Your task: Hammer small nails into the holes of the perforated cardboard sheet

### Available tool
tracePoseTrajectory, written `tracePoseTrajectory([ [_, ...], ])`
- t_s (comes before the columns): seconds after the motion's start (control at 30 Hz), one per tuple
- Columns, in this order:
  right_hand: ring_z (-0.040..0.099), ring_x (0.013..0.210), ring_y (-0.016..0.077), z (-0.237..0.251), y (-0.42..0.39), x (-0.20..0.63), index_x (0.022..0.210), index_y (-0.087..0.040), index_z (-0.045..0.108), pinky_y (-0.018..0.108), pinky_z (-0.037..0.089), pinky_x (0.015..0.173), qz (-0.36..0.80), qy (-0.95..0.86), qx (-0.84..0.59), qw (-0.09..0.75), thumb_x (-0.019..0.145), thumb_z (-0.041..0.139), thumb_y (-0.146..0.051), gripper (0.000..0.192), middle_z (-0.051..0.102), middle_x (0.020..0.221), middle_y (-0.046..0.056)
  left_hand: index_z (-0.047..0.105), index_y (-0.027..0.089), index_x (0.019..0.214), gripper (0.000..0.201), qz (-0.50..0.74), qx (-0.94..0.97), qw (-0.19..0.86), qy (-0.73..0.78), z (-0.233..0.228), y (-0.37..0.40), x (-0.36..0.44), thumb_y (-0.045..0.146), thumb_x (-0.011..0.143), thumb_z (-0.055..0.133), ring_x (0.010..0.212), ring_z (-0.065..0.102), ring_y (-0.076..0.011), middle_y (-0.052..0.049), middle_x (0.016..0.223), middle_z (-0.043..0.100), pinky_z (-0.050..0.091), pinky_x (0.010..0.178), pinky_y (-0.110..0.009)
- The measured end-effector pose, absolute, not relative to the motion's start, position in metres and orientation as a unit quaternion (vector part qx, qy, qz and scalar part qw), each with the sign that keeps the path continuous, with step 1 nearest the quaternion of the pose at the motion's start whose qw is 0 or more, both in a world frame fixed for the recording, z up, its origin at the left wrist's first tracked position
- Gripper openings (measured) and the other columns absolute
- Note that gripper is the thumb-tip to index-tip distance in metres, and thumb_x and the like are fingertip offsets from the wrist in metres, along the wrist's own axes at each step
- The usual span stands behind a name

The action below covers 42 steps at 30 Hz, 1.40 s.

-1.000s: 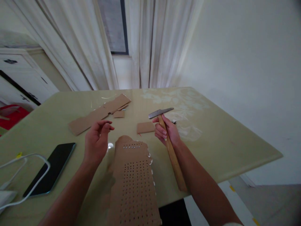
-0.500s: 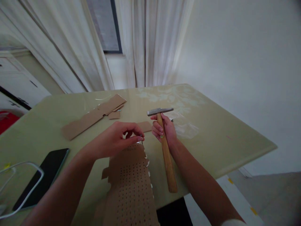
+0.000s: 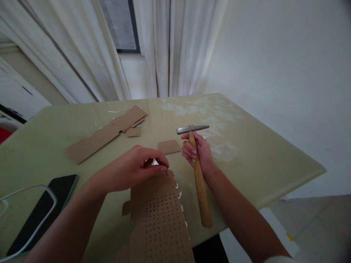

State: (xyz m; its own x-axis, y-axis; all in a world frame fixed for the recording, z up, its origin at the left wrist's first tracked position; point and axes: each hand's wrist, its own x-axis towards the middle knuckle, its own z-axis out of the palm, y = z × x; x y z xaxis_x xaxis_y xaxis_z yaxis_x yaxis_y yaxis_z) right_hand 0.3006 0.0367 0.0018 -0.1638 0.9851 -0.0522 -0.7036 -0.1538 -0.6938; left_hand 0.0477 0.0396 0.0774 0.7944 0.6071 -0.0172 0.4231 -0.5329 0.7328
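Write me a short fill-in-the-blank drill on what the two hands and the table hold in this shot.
1. The right hand grips a ____ by its wooden handle.
2. The left hand pinches something small at the top edge of the ____ cardboard sheet.
3. The black phone lies on the table to the person's ____.

Missing words: hammer; perforated; left

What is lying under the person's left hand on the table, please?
Under the left hand lies the far end of the perforated cardboard sheet, on the table. The fingertips pinch something small there; what it is, and the holes beneath the palm, are covered.
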Motion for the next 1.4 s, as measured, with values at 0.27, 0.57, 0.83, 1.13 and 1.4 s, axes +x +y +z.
tracePoseTrajectory([
  [0.27,0.02,0.034,0.0081,-0.0009,0.0374,0.3022,0.089,-0.014,0.078,0.019,0.025,0.035,0.702,-0.28,-0.258,0.602,0.112,0.038,-0.04,0.053,0.036,0.042,-0.009,0.082,0.027,0.105,0.016,0.129,0.882,0.343,0.296,0.0801,0.0365,0.0551,0.024,0.102,0.066,0.071,0.065,-0.0088,0.007,0.087,0.08,0.046,0.069,-0.021],
  [0.57,0.021,0.034,0.0083,-0.0026,0.04,0.3032,0.086,-0.016,0.076,0.02,0.023,0.035,0.705,-0.276,-0.265,0.598,0.111,0.041,-0.04,0.05,0.037,0.041,-0.009,0.082,0.026,0.103,0.018,0.12,0.896,0.317,0.285,0.0819,0.034,0.0565,0.016,0.1,0.067,0.08,0.07,-0.0102,0.007,0.092,0.082,0.046,0.077,-0.023],
  [0.83,0.021,0.033,0.0085,-0.0018,0.0409,0.3029,0.085,-0.015,0.076,0.02,0.024,0.034,0.705,-0.268,-0.271,0.598,0.113,0.033,-0.038,0.056,0.037,0.041,-0.009,0.082,0.025,0.103,0.02,0.119,0.899,0.313,0.282,0.0815,0.0336,0.0564,0.015,0.101,0.065,0.083,0.072,-0.0124,0.005,0.094,0.082,0.047,0.08,-0.024],
  [1.13,0.022,0.033,0.0085,-0.0033,0.0402,0.303,0.086,-0.017,0.075,0.02,0.024,0.035,0.703,-0.27,-0.278,0.597,0.112,0.04,-0.041,0.05,0.037,0.041,-0.009,0.082,0.026,0.106,0.021,0.11,0.901,0.311,0.282,0.081,0.035,0.0553,0.017,0.102,0.063,0.086,0.073,-0.0146,0.003,0.098,0.083,0.048,0.083,-0.026],
  [1.4,0.021,0.033,0.0083,-0.004,0.0414,0.3033,0.085,-0.016,0.075,0.02,0.023,0.035,0.703,-0.267,-0.283,0.596,0.112,0.04,-0.04,0.051,0.037,0.041,-0.009,0.082,0.026,0.107,0.022,0.1,0.9,0.309,0.289,0.0818,0.0337,0.056,0.019,0.102,0.063,0.089,0.074,-0.0162,0.002,0.099,0.083,0.048,0.083,-0.028],
])
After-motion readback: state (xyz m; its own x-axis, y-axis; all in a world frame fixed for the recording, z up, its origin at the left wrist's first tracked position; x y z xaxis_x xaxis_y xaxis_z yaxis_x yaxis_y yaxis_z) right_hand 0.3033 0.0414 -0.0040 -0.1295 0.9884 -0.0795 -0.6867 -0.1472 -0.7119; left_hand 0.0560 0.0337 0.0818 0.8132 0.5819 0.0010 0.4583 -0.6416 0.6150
